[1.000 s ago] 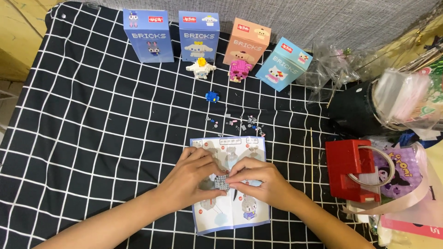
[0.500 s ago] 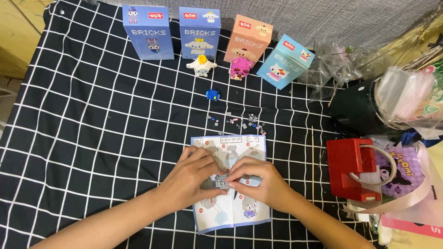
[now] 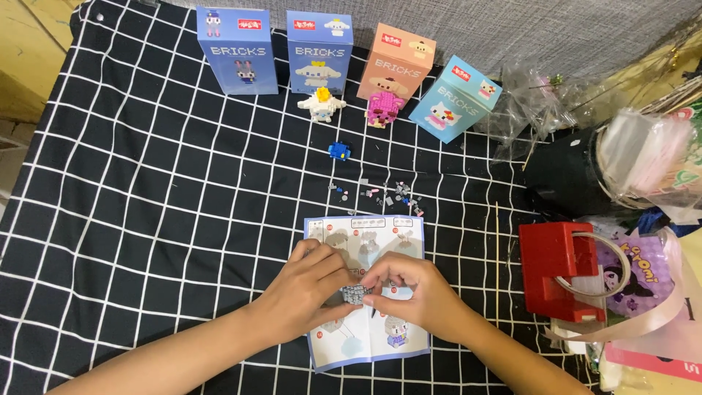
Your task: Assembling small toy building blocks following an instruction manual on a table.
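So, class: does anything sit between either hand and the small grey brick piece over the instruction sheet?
No. The left hand and the right hand both pinch the grey brick piece directly, above the instruction sheet; nothing visible lies between.

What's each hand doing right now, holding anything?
Left hand: closed on the small grey brick assembly, above the instruction sheet.
Right hand: fingers pinched on the same grey brick assembly.

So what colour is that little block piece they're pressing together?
Grey: the small brick piece sits pinched between left hand and right hand, clearest in the head view.
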